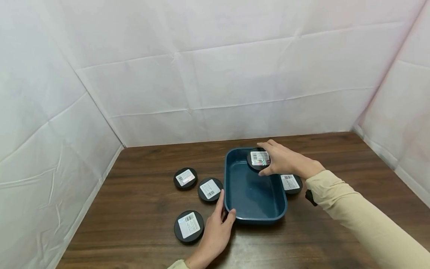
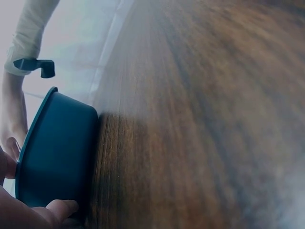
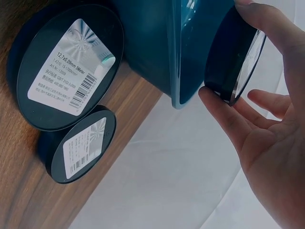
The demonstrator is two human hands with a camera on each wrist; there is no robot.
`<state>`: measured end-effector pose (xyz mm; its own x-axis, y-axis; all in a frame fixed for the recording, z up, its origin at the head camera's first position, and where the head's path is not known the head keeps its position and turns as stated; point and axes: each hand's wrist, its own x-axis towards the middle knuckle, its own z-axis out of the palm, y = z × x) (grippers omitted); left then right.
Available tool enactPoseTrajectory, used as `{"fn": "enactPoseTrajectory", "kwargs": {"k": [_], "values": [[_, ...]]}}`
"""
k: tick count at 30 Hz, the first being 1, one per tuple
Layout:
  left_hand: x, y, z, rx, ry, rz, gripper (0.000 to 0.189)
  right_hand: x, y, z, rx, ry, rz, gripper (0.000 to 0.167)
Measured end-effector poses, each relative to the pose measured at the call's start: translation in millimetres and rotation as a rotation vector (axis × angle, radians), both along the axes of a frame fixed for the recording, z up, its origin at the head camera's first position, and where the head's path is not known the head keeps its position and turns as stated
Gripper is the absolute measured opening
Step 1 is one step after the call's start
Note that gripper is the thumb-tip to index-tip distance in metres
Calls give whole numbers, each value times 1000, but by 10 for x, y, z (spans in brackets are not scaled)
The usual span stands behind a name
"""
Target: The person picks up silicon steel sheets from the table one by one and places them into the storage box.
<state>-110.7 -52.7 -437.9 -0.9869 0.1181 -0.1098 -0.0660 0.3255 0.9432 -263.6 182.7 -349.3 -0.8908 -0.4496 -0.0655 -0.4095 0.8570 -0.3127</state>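
Fingers of the left hand (image 1: 215,235), nearest the person, lie extended rather than clenched; they touch the blue bin (image 1: 255,201) from outside at its near left corner, the thumb towards the front and the forefinger along the left wall. Left of that hand, a near case (image 1: 189,226), round and black, lies flat on the worktop (image 1: 134,209) with its white label up. Somewhat farther off, a second case (image 1: 210,189) lies just beside the bin's left wall, and a third case (image 1: 185,178) is beyond it to the left, apart from it.

Across the bin, a fourth case (image 1: 291,184) sits by the right wall, partly covered by the right hand (image 1: 285,160). Close beyond it, the right wrist view shows a fifth case (image 3: 85,148); whether those two touch I cannot tell.

Farther in, the right fingers grasp the held case (image 1: 259,158) by its edge, over the far right part of the bin; it looks raised off the bin's floor.

As for progress, packing the cases seems the likely work and, if so, it looks barely begun: one is at the bin, five remain on the worktop, and none shows on the visible floor inside. One moment cannot settle whether the held case is going in or coming out.

White cloth (image 1: 235,89) hangs behind the worktop.
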Motion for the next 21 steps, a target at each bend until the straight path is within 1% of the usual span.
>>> {"fn": "enactPoseTrajectory", "kwargs": {"k": [8,15,21], "values": [[-10,-35,7,25,-9,-5,68,-26,-78,-38,-14,5,11,101],[15,-62,-28,69,-30,6,69,-38,-127,-100,-14,-28,5,102],[-4,-67,-46,78,-31,12,69,-42,-124,-163,-31,-21,-5,99]]}}
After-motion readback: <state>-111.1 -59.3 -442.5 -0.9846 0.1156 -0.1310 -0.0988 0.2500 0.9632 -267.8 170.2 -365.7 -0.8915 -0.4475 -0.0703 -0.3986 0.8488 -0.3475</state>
